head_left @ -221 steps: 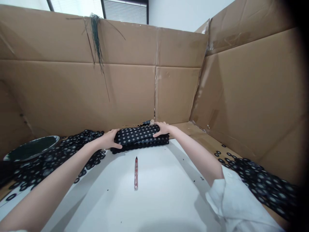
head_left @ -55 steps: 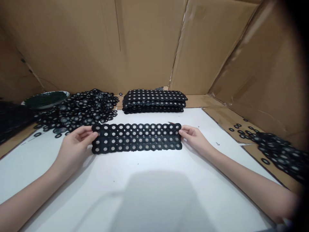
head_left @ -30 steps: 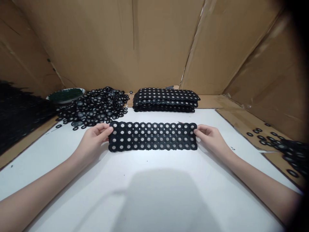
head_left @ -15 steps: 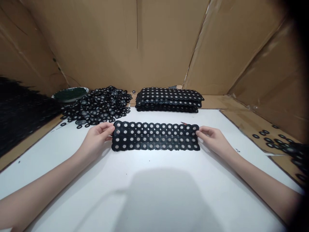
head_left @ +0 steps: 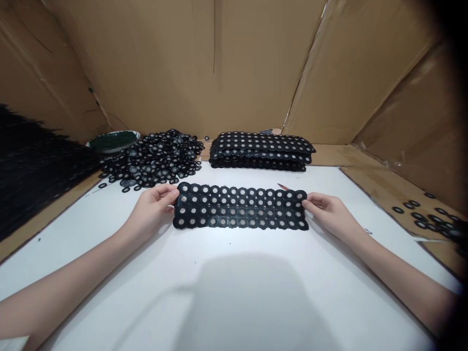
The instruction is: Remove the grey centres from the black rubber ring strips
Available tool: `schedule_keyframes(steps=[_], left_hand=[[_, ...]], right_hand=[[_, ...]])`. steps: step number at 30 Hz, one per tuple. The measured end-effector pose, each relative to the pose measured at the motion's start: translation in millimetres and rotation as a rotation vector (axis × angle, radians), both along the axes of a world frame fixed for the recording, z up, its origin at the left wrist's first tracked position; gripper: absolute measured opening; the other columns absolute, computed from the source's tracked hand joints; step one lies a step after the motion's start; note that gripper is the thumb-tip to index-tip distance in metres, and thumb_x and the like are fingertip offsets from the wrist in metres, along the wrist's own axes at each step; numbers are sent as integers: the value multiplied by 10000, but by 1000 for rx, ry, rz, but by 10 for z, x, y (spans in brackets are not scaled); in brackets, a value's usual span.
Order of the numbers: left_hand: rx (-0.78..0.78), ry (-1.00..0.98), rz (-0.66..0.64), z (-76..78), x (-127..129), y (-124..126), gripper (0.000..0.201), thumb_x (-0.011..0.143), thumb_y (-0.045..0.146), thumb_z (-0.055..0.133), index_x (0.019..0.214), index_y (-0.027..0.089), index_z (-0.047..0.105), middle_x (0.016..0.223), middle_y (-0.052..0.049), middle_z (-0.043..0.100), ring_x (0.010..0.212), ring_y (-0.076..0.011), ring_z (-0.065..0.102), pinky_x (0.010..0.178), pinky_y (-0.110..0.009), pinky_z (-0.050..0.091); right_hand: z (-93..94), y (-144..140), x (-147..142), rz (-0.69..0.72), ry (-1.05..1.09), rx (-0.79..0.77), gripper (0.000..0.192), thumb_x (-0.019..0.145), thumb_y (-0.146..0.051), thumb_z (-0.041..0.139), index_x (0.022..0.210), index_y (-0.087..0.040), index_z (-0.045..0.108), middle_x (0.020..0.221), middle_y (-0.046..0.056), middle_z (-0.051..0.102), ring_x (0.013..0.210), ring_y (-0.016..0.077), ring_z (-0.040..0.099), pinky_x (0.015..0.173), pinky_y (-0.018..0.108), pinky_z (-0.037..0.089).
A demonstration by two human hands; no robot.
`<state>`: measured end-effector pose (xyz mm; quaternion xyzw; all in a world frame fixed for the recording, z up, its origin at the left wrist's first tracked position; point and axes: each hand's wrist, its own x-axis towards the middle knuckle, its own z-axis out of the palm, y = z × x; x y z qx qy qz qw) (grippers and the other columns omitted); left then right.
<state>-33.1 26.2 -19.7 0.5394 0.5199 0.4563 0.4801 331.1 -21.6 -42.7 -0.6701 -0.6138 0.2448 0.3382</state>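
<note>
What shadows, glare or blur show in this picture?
Head view: a broad, soft-edged shadow lies on the white tabletop; head view: small glints mark the cardboard seam; head view: the right edge falls into black, the rings near it look blurred, while the joined-ring strip looks fairly crisp.

The left hand [head_left: 155,207] is bare, with slim fingers and a smooth, rounded back. Its thumb [head_left: 170,197] tapers to a narrow tip; the nail is too small to make out clearly. A slender wrist [head_left: 127,234] runs into the left forearm [head_left: 80,280], which is bare, smooth and broader toward the elbow. A scrap of pale, whitish sleeve [head_left: 14,344] shows at the lower left corner, plain and straight-edged. The right hand [head_left: 327,212] is bare and slim too, and the right forearm [head_left: 395,273] widens likewise before darkness hides its upper end.
</note>
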Motion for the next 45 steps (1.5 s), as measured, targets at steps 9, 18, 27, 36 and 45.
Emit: schedule_keyframes(steps=[9,18,27,36,45], left_hand=[[-21,7,-37,-2,-3,-11,182,683,363,611,695,189,559,593,30,500,489,-95,467,440,-209,373],[-12,26,-67,-4,8,-24,156,728,343,573,695,194,538,570,37,481,465,-78,452,424,-191,359],[-77,-45,-80,-19,21,-21,217,718,340,579,615,172,487,542,44,451,474,-73,425,444,-187,326],[-114,-37,-118,-82,-11,-3,212,758,337,537,651,168,467,594,32,464,529,-85,441,487,-192,337],[-161,-122,-125,-119,9,23,135,772,286,520,736,155,514,656,20,461,652,-111,478,595,-215,374]], right_hand=[[25,-6,-23,-20,-45,4,216,776,-353,453,683,-196,569,751,27,637,758,208,579,655,294,408],[-15,6,0,-34,-60,-5,220,773,-362,451,698,-197,575,774,26,633,761,205,572,645,294,407],[38,-8,-41,-32,-91,19,203,772,-348,457,658,-203,540,695,18,598,697,187,546,650,289,393],[37,-18,-51,-26,-129,20,223,779,-348,445,640,-192,522,665,3,557,651,159,496,611,259,366],[-4,-2,-11,-12,-129,47,208,775,-347,448,677,-197,554,720,6,595,691,166,530,641,263,389]])
